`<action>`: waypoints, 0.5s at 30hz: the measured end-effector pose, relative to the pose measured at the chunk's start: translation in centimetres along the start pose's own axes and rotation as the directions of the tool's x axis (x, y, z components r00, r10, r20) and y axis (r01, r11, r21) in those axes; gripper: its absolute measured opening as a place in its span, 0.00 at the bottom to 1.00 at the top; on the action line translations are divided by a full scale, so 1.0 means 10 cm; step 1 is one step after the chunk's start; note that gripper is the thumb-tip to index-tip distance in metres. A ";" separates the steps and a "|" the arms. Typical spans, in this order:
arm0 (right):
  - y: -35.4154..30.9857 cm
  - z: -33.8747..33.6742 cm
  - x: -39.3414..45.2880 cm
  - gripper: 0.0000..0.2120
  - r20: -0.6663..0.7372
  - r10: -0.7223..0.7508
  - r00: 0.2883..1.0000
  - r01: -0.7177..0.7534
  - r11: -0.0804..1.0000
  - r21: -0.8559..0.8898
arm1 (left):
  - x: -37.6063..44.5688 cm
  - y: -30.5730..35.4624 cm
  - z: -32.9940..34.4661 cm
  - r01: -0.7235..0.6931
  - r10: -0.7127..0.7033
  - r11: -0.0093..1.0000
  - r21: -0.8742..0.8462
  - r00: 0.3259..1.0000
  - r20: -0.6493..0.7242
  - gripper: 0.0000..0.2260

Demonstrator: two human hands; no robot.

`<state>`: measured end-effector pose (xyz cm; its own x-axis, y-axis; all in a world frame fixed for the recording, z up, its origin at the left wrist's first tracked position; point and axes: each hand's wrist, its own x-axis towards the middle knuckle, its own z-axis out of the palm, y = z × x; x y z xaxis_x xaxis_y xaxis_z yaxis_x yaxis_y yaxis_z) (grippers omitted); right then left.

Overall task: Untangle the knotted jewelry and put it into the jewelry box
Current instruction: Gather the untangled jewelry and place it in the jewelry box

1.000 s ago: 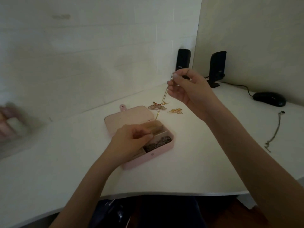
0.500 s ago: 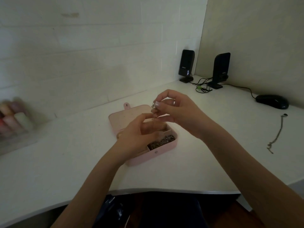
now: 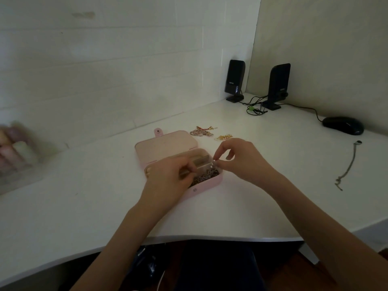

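The pink jewelry box [image 3: 206, 186] lies open on the white desk, its lid [image 3: 165, 147] folded back. A dark heap of jewelry [image 3: 206, 175] fills its front compartment. My left hand [image 3: 168, 181] rests over the box's left side, fingertips pinched down inside it. My right hand [image 3: 239, 159] hovers at the box's right edge and pinches the shiny end of a thin gold chain [image 3: 214, 163]. The rest of the chain is too fine to make out. A pink and red beaded piece [image 3: 201, 131] and a small gold piece [image 3: 223, 137] lie behind the box.
A silver chain [image 3: 347, 164] lies stretched out at the right. A black mouse [image 3: 343, 125] and two black speakers [image 3: 235, 80] [image 3: 278, 85] with cables stand in the far corner. Blurred pastel items [image 3: 14, 152] sit at the left edge. The desk edge [image 3: 189, 237] curves near me.
My right hand has come down from high above the desk to the box's right edge, lowering the gold chain into the box. My left hand stayed over the box.
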<state>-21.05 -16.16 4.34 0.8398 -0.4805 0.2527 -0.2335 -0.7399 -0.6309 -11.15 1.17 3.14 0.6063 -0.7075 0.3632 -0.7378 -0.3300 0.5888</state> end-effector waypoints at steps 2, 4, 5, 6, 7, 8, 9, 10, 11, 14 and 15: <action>0.04 0.01 0.01 0.06 0.018 0.008 1.000 -0.008 1.000 -0.003 | 0.01 -0.01 -0.01 -0.055 0.054 0.996 0.066 0.998 0.014 0.04; 0.10 -0.01 0.02 0.06 0.032 0.025 0.999 -0.026 0.999 0.029 | 0.01 -0.02 0.00 -0.094 0.093 0.992 0.085 0.995 0.019 0.04; 0.13 -0.04 0.02 0.05 0.022 0.040 0.999 -0.041 0.998 0.056 | 0.01 -0.01 0.01 -0.102 0.102 0.991 0.088 0.995 0.010 0.04; 0.17 -0.07 0.02 0.04 0.001 0.058 0.998 -0.058 0.995 0.085 | 0.03 -0.01 0.03 -0.105 0.105 0.991 0.085 0.994 -0.004 0.05; 0.22 -0.13 0.02 0.03 -0.027 0.076 0.997 -0.073 0.991 0.108 | 0.04 -0.01 0.06 -0.112 0.113 0.991 0.077 0.993 -0.015 0.05; 0.29 -0.18 0.00 0.03 -0.060 0.093 0.994 -0.085 0.990 0.114 | 0.06 0.00 0.10 -0.125 0.126 0.990 0.068 0.992 -0.020 0.05; 0.37 -0.25 -0.02 0.03 -0.098 0.104 0.990 -0.096 0.991 0.090 | 0.10 0.02 0.15 -0.148 0.149 0.987 0.058 0.989 -0.016 0.05; 0.47 -0.32 -0.05 0.03 -0.142 0.108 0.984 -0.105 0.994 0.030 | 0.13 0.05 0.21 -0.181 0.182 0.983 0.035 0.983 -0.007 0.04; 0.58 -0.40 -0.09 0.03 -0.191 0.106 0.976 -0.118 0.992 -0.051 | 0.17 0.09 0.27 -0.221 0.221 0.975 0.001 0.975 0.004 0.04; 0.98 -0.65 -0.22 0.05 -0.330 0.136 0.934 -0.222 0.945 -0.239 | 0.26 0.31 0.49 -0.305 0.307 0.950 -0.064 0.952 0.023 0.05; 1.11 -0.74 -0.26 0.07 -0.371 0.167 0.914 -0.276 0.925 -0.263 | 0.29 0.41 0.57 -0.326 0.329 0.943 -0.072 0.944 0.037 0.05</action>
<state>-29.48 -26.60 2.10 0.5465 -0.7371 0.3975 -0.5760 -0.6754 -0.4604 -14.12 -5.76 2.48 0.3184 -0.7992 0.5098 -0.8718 -0.0357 0.4885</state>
